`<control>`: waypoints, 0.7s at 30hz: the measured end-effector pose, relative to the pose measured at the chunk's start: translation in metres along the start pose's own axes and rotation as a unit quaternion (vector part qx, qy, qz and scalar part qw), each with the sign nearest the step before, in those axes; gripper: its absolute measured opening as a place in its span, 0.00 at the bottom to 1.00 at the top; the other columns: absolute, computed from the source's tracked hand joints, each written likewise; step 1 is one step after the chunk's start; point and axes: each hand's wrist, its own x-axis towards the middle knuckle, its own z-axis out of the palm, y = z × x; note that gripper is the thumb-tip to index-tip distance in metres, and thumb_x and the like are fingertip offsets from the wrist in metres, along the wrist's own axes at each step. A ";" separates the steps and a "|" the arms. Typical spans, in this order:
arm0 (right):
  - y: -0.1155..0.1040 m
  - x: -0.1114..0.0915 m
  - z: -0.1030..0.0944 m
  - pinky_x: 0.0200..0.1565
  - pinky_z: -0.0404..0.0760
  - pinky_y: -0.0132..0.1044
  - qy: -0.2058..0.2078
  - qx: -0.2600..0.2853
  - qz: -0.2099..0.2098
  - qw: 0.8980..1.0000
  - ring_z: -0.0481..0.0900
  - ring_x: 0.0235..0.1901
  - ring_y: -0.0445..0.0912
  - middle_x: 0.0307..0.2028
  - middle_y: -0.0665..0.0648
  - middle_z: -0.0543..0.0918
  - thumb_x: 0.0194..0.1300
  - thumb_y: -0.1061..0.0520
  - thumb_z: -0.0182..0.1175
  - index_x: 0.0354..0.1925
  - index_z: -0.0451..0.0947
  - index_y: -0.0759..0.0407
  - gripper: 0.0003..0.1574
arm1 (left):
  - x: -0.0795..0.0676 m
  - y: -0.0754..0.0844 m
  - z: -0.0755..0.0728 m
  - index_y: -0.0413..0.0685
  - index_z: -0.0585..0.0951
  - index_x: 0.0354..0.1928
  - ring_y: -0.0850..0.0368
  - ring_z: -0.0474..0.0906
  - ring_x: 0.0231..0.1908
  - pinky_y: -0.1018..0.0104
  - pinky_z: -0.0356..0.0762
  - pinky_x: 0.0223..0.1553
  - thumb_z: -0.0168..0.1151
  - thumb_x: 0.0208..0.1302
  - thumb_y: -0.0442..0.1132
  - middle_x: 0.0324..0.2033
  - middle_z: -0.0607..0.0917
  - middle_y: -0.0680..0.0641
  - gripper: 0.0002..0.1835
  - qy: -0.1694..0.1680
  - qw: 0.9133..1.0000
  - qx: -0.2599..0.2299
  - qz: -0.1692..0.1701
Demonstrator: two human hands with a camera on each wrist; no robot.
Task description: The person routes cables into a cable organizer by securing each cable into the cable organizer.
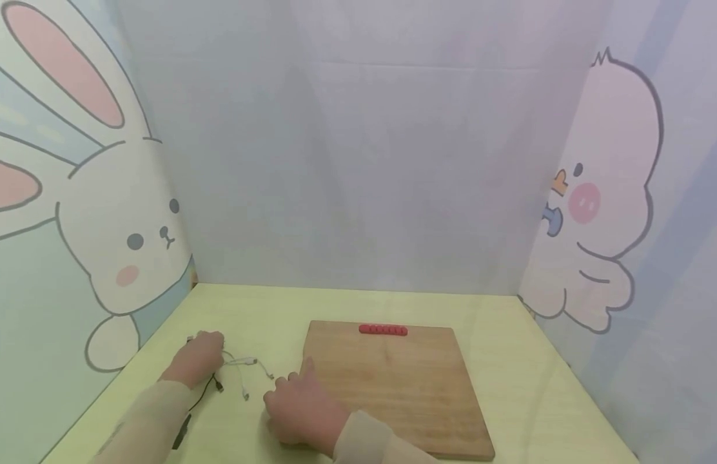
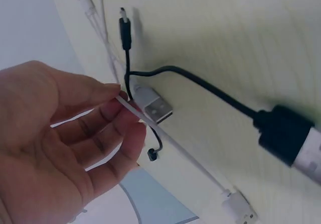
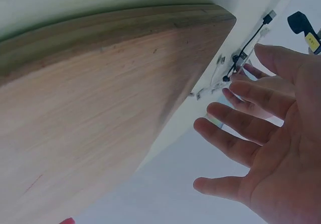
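Observation:
My left hand [image 1: 195, 357] is at the left of the table, among several small charging cables. In the left wrist view its thumb and fingertips pinch a thin white USB cable [image 2: 185, 152], whose plug hangs toward the bottom. A black USB cable [image 2: 200, 86] with small split ends passes behind those fingertips. Other white cable ends [image 1: 249, 361] lie just right of the left hand. My right hand [image 1: 306, 409] hovers by the left edge of a wooden board [image 1: 393, 386]. Its fingers are spread and hold nothing in the right wrist view.
A red segmented strip [image 1: 383, 330] lies along the board's far edge. The black cable's large plug [image 1: 182, 432] lies beside the left sleeve. Printed curtains stand around the pale yellow table [image 1: 260, 306], with a rabbit on the left and a pink-cheeked figure on the right.

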 end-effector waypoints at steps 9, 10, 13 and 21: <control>0.009 0.000 0.001 0.58 0.69 0.57 0.018 0.001 -0.013 1.000 0.77 0.36 0.41 0.37 0.43 0.79 0.67 0.39 0.56 0.46 0.75 0.39 0.13 | -0.012 0.013 -0.008 0.34 0.82 0.44 0.48 0.80 0.38 0.50 0.80 0.40 0.53 0.57 0.25 0.41 0.85 0.36 0.13 -0.022 0.997 -0.056 0.042; 0.009 0.001 0.002 0.56 0.70 0.55 0.026 -0.001 -0.012 1.000 0.76 0.35 0.41 0.37 0.43 0.79 0.67 0.39 0.56 0.47 0.74 0.39 0.13 | -0.016 0.015 -0.008 0.36 0.83 0.43 0.47 0.81 0.39 0.50 0.80 0.42 0.54 0.58 0.25 0.40 0.86 0.39 0.12 -0.020 0.997 -0.062 0.052; 0.009 0.003 0.005 0.48 0.72 0.48 0.051 -0.008 -0.009 0.999 0.73 0.31 0.40 0.36 0.43 0.78 0.66 0.40 0.58 0.49 0.73 0.40 0.15 | -0.028 0.021 -0.008 0.43 0.84 0.39 0.51 0.81 0.39 0.54 0.79 0.41 0.58 0.60 0.26 0.37 0.86 0.46 0.10 -0.013 0.993 -0.085 0.079; 0.011 0.014 0.008 0.40 0.73 0.40 0.057 0.018 -0.022 0.998 0.71 0.31 0.38 0.32 0.42 0.78 0.68 0.43 0.59 0.43 0.77 0.37 0.06 | -0.053 0.034 -0.009 0.56 0.85 0.38 0.69 0.76 0.34 0.69 0.75 0.34 0.61 0.66 0.35 0.35 0.85 0.55 0.07 -0.044 0.967 -0.169 0.187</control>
